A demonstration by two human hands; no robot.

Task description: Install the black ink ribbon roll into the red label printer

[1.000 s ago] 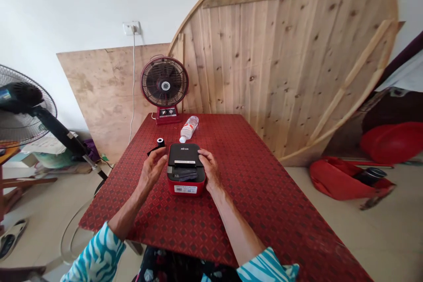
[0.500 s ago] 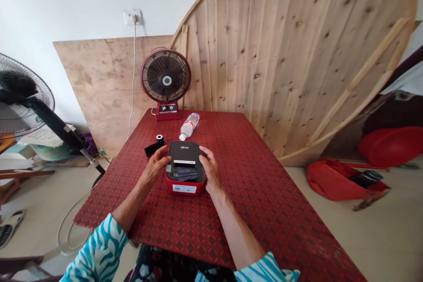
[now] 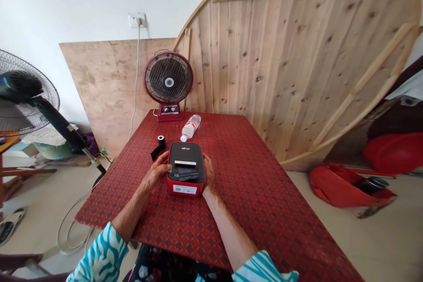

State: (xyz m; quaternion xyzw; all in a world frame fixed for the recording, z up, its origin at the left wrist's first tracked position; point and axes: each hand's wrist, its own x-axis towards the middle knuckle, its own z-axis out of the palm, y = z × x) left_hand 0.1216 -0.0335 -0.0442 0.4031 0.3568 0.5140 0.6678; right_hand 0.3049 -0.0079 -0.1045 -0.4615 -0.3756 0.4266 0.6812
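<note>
A red box-shaped device with a black top (image 3: 186, 154) sits on the red patterned table (image 3: 251, 194). A dark strip (image 3: 187, 173) lies over the slot in its top, and a white label is on its front. My left hand (image 3: 156, 172) grips its left side, thumb near the top edge. My right hand (image 3: 209, 175) is wrapped round its right side, the fingertips partly hidden behind it. Just beyond the left hand stands a small black roll with a white core (image 3: 161, 141), beside a black strip (image 3: 156, 153).
A plastic bottle (image 3: 191, 128) lies behind the device. A red fan (image 3: 168, 82) stands at the table's back left, and a black standing fan (image 3: 56, 116) is left of the table. Wooden boards (image 3: 251, 66) lean on the wall. A red bag (image 3: 337, 185) is on the floor at right.
Both hands have lowered from the device's top edges onto its sides and closed round it. The view has shifted slightly.
</note>
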